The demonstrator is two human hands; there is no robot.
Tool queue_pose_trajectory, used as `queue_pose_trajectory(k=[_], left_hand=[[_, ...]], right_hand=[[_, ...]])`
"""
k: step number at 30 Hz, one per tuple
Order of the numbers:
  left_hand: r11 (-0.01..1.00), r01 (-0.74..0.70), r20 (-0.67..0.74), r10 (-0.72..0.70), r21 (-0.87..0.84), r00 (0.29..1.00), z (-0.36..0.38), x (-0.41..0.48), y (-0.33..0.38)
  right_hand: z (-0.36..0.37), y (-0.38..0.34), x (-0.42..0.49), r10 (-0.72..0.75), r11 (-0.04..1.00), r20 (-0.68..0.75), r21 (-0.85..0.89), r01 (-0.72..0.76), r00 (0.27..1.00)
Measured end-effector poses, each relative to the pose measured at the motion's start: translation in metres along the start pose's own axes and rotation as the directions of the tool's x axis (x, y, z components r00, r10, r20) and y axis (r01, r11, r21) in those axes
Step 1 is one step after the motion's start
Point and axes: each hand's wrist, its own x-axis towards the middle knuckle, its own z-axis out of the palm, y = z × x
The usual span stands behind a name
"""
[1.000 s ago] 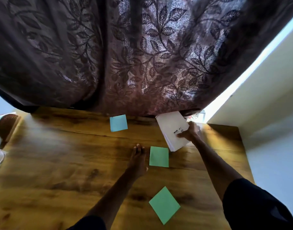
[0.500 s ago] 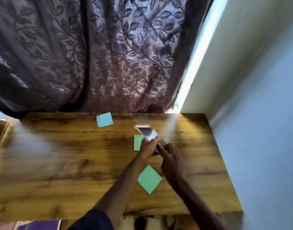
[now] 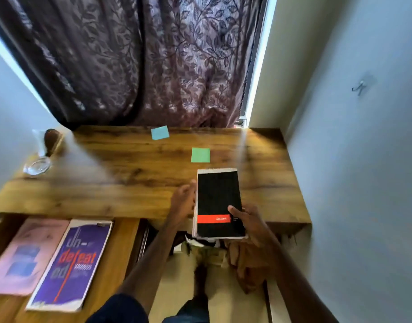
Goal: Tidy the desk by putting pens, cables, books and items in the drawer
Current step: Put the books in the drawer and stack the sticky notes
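Note:
A black notebook (image 3: 218, 201) with a red band is held flat over the desk's front edge. My right hand (image 3: 248, 223) grips its lower right corner, thumb on the cover. My left hand (image 3: 183, 201) touches its left edge with loose fingers. Below left, the open wooden drawer (image 3: 121, 248) holds a purple book (image 3: 71, 264) and a pink book (image 3: 25, 255) side by side. On the wooden desk (image 3: 130, 178) lie a green sticky note (image 3: 200, 155) and a blue sticky note (image 3: 160, 132).
A glass dish (image 3: 36, 166) and a brown object (image 3: 51, 140) sit at the desk's far left corner. A dark patterned curtain (image 3: 142, 61) hangs behind the desk. A wall stands close on the right. Clothes lie on the floor under the desk.
The notebook was lifted from the desk's far right and turned black cover up, now held near the front edge. The view dropped back, revealing the open drawer. The nearer green note is out of sight.

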Motion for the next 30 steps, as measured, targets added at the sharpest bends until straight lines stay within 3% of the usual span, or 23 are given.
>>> queue_pose_trajectory(k=[3,7,11,23,30], left_hand=[[0.997,0.073,-0.167,-0.070,0.012,0.983,-0.034,-0.056,-0.060],[0.979,0.171,-0.067,-0.165,0.106,0.984,-0.085,-0.122,-0.150],[0.960,0.241,-0.074,-0.232,0.140,0.970,-0.130,-0.172,-0.196],[0.937,0.179,-0.175,-0.130,0.301,0.976,-0.271,-0.207,-0.261],[0.872,0.057,-0.042,-0.042,0.486,0.998,-0.376,-0.174,-0.313]], right_hand=[[0.014,0.031,-0.037,0.040,0.993,-0.061,-0.110,-0.047,0.997],[0.045,0.058,-0.077,0.042,0.989,-0.021,-0.142,-0.044,0.999],[0.094,0.079,-0.102,0.067,0.987,0.045,-0.148,-0.060,0.997],[0.269,0.123,-0.146,0.153,0.983,0.068,-0.116,-0.144,0.986],[0.402,0.139,-0.160,0.114,0.976,-0.079,-0.178,-0.127,0.990]])
